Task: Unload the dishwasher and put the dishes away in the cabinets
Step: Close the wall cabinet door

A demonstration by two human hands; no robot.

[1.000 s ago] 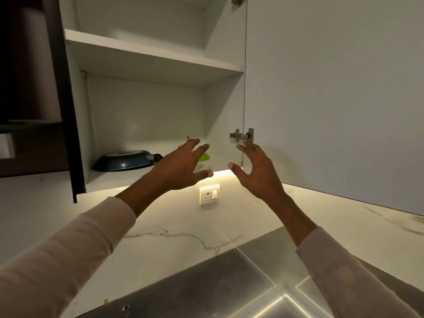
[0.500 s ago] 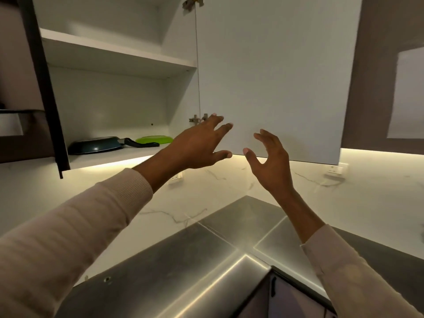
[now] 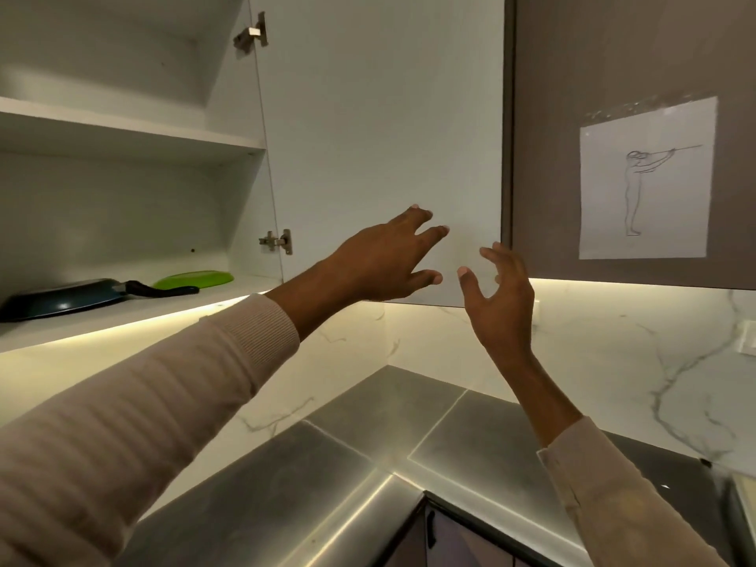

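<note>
I count two hands up by the open cabinet door (image 3: 380, 137), my left hand (image 3: 384, 259) and right hand (image 3: 501, 304), both with fingers spread and gripping nothing. One dark pan (image 3: 61, 298) and one green plate (image 3: 194, 279) lie side by side on the lower shelf (image 3: 122, 321) of two.

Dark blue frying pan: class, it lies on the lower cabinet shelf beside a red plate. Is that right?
No. The head view shows the flat plate beside the dark blue frying pan is bright green, not red; both lie on the lower white cabinet shelf.
</note>
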